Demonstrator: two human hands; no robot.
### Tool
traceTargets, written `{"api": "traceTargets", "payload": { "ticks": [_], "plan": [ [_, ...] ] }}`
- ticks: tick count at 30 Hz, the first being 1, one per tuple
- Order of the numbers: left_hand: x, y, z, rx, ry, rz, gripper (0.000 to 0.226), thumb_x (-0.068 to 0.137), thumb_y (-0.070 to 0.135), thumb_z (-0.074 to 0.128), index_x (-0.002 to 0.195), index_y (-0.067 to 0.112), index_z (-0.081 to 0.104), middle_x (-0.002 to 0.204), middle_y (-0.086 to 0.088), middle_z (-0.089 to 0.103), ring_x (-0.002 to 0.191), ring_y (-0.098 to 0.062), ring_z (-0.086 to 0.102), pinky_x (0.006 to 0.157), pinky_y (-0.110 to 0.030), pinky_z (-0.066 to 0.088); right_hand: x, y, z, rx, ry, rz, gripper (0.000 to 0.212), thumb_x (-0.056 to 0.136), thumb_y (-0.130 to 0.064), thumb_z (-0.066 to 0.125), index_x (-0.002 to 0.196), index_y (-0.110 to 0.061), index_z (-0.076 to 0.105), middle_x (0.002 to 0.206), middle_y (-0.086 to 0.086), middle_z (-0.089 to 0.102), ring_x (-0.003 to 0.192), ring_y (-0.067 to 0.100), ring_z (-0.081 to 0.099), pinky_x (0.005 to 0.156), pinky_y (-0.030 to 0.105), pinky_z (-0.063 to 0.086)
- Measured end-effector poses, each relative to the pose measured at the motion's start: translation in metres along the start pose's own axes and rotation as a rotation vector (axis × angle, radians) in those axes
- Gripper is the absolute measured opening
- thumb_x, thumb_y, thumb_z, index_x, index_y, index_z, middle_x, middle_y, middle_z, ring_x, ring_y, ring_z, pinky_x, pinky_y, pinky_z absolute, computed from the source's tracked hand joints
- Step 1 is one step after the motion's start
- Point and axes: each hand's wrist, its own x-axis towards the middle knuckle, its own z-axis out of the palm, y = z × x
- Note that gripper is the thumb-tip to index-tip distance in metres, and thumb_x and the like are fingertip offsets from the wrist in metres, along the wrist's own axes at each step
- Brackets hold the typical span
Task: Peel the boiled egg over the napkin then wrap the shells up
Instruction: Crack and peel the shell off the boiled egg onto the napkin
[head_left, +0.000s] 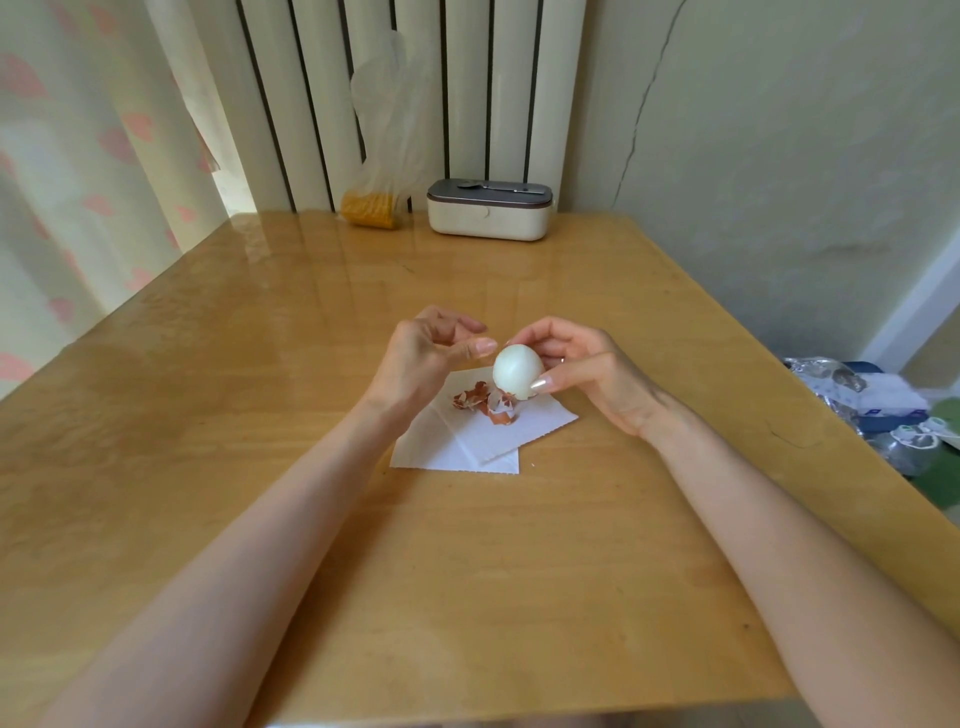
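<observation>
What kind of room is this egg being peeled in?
Probably a home dining corner: a glossy wooden table pushed against a white radiator, with a heart-patterned curtain at the left.

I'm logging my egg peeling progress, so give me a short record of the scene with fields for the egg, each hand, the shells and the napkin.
Egg: visible surface bare white, held above the napkin
Right hand: grips the egg with its fingertips
Left hand: beside the egg, fingers loosely curled, nothing seen in it
Shells: brown bits piled on the napkin
Napkin: white, flat on the table, not yet wrapped
Far edge: white box, plastic bag
</observation>
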Motion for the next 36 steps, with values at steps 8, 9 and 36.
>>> {"api": "traceTargets", "payload": {
  "ticks": [8, 9, 36],
  "plan": [
    [-0.005, 0.006, 0.004, 0.010, -0.026, 0.119, 0.021, 0.070, 0.026, 0.075, 0.085, 0.019, 0.063, 0.091, 0.010, 0.063, 0.080, -0.004, 0.053, 0.074, -0.022, 0.040, 0.001, 0.000, -0.001, 0.150, -0.019, 0.003, 0.038, 0.066, -0.003, 0.056, 0.103, -0.011, 0.059, 0.095, 0.013, 0.068, 0.088, 0.024, 0.065, 0.077, 0.030, 0.053],
    [-0.005, 0.007, 0.005, 0.035, -0.043, 0.121, 0.029, 0.064, 0.030, 0.077, 0.086, 0.021, 0.062, 0.092, 0.011, 0.062, 0.080, -0.004, 0.052, 0.072, -0.020, 0.040, 0.002, 0.001, -0.002, 0.165, -0.020, 0.003, 0.037, 0.066, -0.002, 0.056, 0.101, -0.011, 0.059, 0.095, 0.015, 0.068, 0.088, 0.024, 0.065, 0.077, 0.030, 0.052],
    [-0.004, 0.008, 0.002, -0.120, -0.046, 0.056, 0.015, 0.077, 0.003, 0.068, 0.067, 0.009, 0.060, 0.071, -0.006, 0.061, 0.061, -0.002, 0.059, 0.067, -0.013, 0.049, 0.000, 0.001, 0.005, 0.280, -0.040, 0.021, 0.030, 0.073, -0.003, 0.062, 0.103, -0.002, 0.058, 0.087, 0.014, 0.068, 0.078, 0.028, 0.066, 0.075, 0.034, 0.055]
  ]
}}
